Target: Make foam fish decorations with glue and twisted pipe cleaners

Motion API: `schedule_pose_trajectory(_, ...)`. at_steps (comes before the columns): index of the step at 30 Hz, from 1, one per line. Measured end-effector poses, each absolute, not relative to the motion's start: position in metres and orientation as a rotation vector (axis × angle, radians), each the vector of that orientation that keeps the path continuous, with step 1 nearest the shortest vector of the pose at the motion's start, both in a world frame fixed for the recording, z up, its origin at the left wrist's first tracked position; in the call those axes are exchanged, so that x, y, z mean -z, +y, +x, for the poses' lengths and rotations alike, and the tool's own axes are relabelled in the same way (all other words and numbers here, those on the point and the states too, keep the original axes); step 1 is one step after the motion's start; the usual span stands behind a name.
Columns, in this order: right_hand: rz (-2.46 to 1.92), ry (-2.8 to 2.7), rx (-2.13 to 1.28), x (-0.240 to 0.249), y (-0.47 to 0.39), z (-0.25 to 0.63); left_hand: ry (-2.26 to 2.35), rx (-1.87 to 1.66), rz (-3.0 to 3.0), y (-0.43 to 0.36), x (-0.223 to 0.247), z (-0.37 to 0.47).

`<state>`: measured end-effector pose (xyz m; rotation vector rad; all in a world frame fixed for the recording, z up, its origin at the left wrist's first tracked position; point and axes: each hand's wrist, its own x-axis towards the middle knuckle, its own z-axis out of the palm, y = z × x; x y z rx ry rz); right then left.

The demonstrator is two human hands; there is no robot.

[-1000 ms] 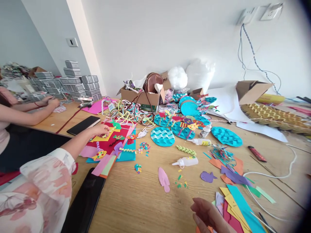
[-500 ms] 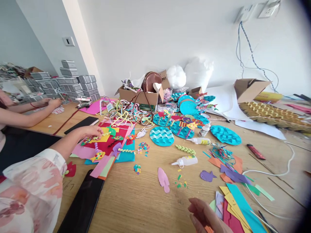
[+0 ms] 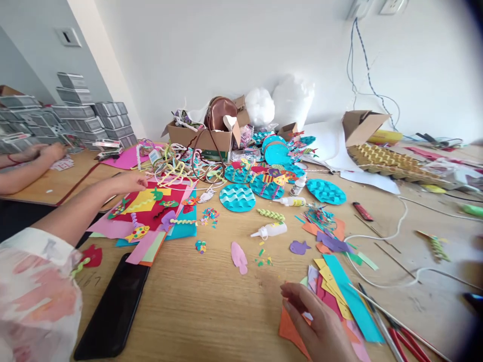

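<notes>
My left hand hovers over the far left corner of a stack of coloured paper sheets, with nothing visible in its loosely bent fingers. A twisted yellow-green pipe cleaner with a green paper piece lies on the yellow sheet close to that hand. Around it are a spotted yellow paper fish on a purple curled stem and a purple paper piece on a pale stem. My right hand is open at the front, fingers bent and thumb apart, above orange paper and coloured strips.
A black phone lies front left. Glue bottles, blue egg-carton discs and paper scraps spread across the middle. Red-handled scissors and a white cable lie right. Another person's hands hold cards far left.
My left hand has drawn back from the green pipe cleaner piece, which now lies on the yellow paper. The view has shifted right, bringing the scissors into sight. My right hand stays open.
</notes>
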<state>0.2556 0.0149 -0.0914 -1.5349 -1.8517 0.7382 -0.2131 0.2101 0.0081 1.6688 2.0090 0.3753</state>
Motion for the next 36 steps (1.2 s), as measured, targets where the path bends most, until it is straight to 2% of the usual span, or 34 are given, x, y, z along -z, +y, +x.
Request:
schedule_pose_trajectory(5,-1.559,-1.848,-0.742,0.073,0.016,0.255,1.642,-0.147,2.056,0.187,-0.013,-0.108)
schedule_pose_trajectory(11,-1.546,-1.920,-0.756,0.073,0.010,0.257,1.064,0.118,2.579,0.151,0.038,0.011)
schedule_pose_trajectory(18,-1.582,-1.977,-0.800,0.083,0.000,0.265,0.925,0.232,2.619,0.161,0.075,0.031)
schedule_pose_trajectory(25,-1.571,-1.982,-0.810,0.082,0.000,0.264,0.891,0.227,2.633,0.153,0.060,0.034)
schedule_pose_trajectory(28,-1.537,-1.959,-0.774,0.079,0.000,0.263,0.928,0.019,2.723,0.126,0.035,0.024)
schedule_pose_trajectory(32,-1.437,-1.913,-0.722,0.078,0.001,0.256,0.950,-0.952,2.946,0.076,0.004,0.001)
schedule_pose_trajectory(34,-1.349,-1.885,-0.687,0.077,0.003,0.250,1.030,-1.203,3.006,0.056,-0.004,-0.007)
schedule_pose_trajectory(36,-1.261,-1.867,-0.628,0.073,0.006,0.241,1.086,-1.304,3.036,0.043,-0.006,-0.011)
